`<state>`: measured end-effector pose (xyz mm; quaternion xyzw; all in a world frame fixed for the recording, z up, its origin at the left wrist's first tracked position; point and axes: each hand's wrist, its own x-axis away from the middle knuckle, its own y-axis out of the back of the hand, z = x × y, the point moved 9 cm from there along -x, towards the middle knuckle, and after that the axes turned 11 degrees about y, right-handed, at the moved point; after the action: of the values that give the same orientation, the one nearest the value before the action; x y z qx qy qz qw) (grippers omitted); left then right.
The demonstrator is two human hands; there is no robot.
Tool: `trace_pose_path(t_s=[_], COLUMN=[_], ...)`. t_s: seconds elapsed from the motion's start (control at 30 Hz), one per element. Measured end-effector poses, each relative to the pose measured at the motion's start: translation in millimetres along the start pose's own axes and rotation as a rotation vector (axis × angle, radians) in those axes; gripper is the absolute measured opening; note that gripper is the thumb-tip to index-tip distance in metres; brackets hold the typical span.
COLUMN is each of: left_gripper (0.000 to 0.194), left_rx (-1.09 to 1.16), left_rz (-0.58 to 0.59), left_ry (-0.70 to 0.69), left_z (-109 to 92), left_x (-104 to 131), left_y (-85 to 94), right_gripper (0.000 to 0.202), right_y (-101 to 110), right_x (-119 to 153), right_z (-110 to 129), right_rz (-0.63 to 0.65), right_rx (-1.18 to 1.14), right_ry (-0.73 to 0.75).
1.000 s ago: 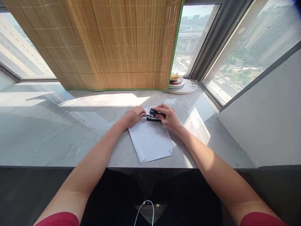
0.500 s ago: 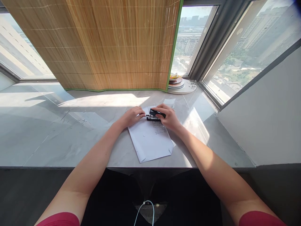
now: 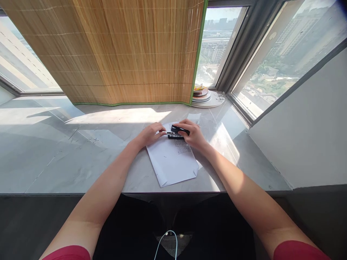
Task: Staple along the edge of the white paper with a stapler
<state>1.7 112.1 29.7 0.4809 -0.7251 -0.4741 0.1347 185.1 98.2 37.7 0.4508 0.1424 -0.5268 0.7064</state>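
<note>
A black stapler [image 3: 173,137] rests over the upper part of a white sheet of paper [image 3: 176,164]. My right hand [image 3: 193,134] is closed around the stapler's right end, its black top arm tilted up from the base. Between arm and base, a thin silver metal strip sticks out to the left. My left hand [image 3: 151,133] pinches at the tip of that strip, fingertips pressed together; any smaller piece between them is hidden. Black printed lines show on the paper below the stapler, and its lower corners are folded.
The grey marble-look sill [image 3: 89,159] carries scattered dark bits [image 3: 94,139] on the left. A stack of plates [image 3: 202,96] stands in the back right corner. A bamboo blind [image 3: 130,54] hangs down behind. A pale cable [image 3: 169,233] loops below the front edge.
The whole view has shifted slightly to the left. Both hands keep their hold at the stapler, with no other clear movement.
</note>
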Motion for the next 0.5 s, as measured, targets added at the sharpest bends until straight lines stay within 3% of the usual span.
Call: trace_pose_path(t_s=[0.5], left_gripper=[0.029], left_rx=[-0.01], left_rz=[-0.071], left_ry=[-0.101], left_z=[-7.1], left_x=[3.4], left_y=[9.5], right_gripper=[0.031], right_y=[1.6], right_x=[-0.5], right_z=[2.8], right_rz=[-0.008], right_rx=[-0.005], right_ry=[0.027])
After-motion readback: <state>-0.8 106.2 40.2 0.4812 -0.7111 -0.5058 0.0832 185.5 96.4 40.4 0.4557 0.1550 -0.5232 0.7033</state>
